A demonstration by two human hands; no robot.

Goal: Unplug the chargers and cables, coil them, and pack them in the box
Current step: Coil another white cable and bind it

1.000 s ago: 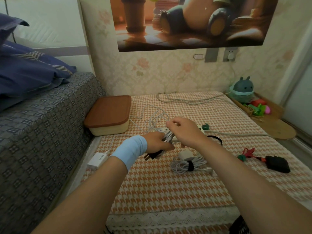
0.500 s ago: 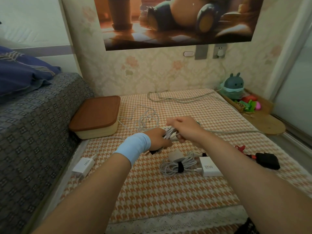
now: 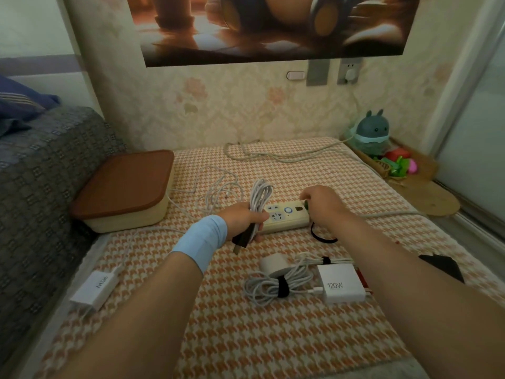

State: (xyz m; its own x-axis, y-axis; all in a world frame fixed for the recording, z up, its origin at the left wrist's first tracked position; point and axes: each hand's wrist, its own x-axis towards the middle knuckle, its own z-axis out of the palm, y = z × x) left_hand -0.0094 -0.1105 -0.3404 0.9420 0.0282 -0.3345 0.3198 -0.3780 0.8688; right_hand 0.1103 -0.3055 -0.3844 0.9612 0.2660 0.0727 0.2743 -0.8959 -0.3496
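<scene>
A box [image 3: 123, 187] sits beside the power strip [image 3: 284, 218]; your left hand [image 3: 240, 217] clamps its fingers round a coiled cable [image 3: 261, 195]; your right hand [image 3: 325, 206] curls at the strip's end, hold unclear.

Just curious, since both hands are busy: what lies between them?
In the head view, a cream power strip lies between the left hand, which grips a coiled white cable, and the right hand at the strip's other end.

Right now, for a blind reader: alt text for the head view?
A left hand grips a coiled white cable while the right hand is at the end of a cream power strip on an orange-checked mat; a brown-lidded cream box sits left.
</scene>
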